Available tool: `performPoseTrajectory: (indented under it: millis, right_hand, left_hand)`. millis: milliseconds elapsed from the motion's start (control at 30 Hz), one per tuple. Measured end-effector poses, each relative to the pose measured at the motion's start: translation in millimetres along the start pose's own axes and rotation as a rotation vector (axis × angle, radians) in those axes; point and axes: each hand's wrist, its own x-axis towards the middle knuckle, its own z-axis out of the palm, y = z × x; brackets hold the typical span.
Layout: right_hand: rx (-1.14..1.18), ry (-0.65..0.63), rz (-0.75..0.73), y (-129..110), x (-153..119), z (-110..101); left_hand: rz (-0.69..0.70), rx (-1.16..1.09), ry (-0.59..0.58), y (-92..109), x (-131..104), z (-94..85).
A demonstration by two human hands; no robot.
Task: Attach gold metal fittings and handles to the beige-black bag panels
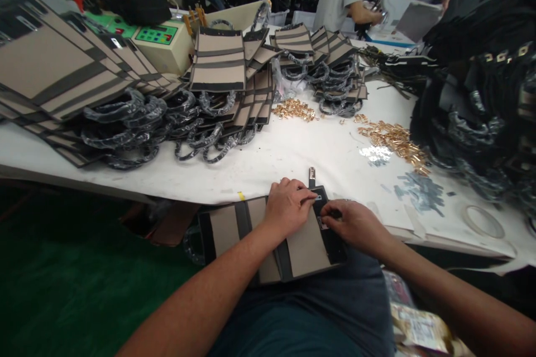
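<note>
The panel (pixel 307 248) lies across the lap (pixel 301 312) at the tabletop's (pixel 293 145) edge. The left hand (pixel 287 206) rests on it, fingers drawn in near its black strip (pixel 334 245); the right hand's (pixel 349 223) curl there too, either grip unclear. Beyond: grey tabs (pixel 420 192), gold clips (pixel 393 140), stacked panels (pixel 220 59).
</note>
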Motion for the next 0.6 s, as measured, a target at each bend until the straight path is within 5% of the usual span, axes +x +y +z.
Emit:
performPoseTrajectory:
  millis: [133,233,400,500,600]
  right_hand:
    - [0.011,0.058,-0.042,4,-4,0]
    - [0.205,0.167,-0.001,-2,-10,-20]
    - [0.760,0.565,-0.062,-23,-4,-54]
    - [1.206,0.702,-0.270,-30,20,-51]
    - [1.499,0.754,-0.268,-25,48,-38]
  left_hand:
    - [-0.004,-0.007,-0.011,-1,0,-0.9]
    - [-0.023,-0.030,-0.024,0,1,-3.1]
    - [-0.067,-0.061,-0.044,2,5,-6.7]
    - [-0.094,-0.070,-0.059,3,8,-7.8]
    - [-0.104,-0.075,-0.068,4,9,-7.9]
